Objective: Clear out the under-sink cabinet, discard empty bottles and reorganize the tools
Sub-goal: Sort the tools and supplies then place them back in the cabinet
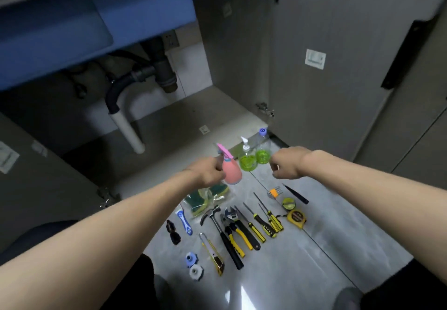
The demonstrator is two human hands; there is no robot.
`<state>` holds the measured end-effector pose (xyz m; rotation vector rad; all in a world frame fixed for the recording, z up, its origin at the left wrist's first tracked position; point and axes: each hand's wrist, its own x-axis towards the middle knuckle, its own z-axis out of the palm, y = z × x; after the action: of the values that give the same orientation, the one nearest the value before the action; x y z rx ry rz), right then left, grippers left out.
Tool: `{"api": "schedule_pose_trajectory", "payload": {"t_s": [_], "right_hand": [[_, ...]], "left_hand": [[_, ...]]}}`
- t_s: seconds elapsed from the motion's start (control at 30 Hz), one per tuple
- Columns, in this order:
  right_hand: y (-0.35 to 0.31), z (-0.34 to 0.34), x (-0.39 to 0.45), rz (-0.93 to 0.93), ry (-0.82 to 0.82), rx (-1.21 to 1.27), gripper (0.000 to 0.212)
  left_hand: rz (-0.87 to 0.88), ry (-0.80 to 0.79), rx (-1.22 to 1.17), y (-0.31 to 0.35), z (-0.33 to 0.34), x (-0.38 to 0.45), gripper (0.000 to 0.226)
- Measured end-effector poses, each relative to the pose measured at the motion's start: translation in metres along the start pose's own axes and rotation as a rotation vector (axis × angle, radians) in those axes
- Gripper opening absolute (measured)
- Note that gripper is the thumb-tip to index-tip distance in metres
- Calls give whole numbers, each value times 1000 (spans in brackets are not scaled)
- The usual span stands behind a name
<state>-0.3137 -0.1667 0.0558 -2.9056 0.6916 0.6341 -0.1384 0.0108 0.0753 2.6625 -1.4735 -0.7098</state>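
Note:
My left hand (209, 173) is closed on the trigger neck of a pink spray bottle (231, 170), just above the floor in front of the cabinet. To its right stand a pump bottle (247, 158) and a clear bottle with a blue cap (263, 147), both holding green liquid. My right hand (289, 163) hovers just right of them, fingers curled, holding nothing. Tools lie in a row on the floor below: a hammer (223, 232), pliers (235, 236), screwdrivers (262, 220), a utility knife (214, 255) and a yellow tape measure (297, 218).
The under-sink cabinet (169, 126) is open, with a drain pipe (128, 128) and the sink's blue underside above. Its right door (326, 68) stands open. A bag of sponges (208, 199) lies under my left hand. Small fittings (192, 260) lie at the lower left.

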Motion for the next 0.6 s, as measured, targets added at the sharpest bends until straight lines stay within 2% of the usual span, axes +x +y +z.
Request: {"api": "schedule_pose_trajectory", "payload": {"t_s": [0.1, 0.3, 0.6], "right_hand": [[3, -4, -14, 12, -19, 1, 21], [-3, -23, -12, 5, 36, 37, 26], [-18, -26, 48, 99, 78, 80, 29]], "left_hand": [[11, 22, 45, 19, -17, -8, 9], [-14, 23, 112, 36, -26, -6, 21], [-65, 68, 24, -12, 25, 42, 20]]}}
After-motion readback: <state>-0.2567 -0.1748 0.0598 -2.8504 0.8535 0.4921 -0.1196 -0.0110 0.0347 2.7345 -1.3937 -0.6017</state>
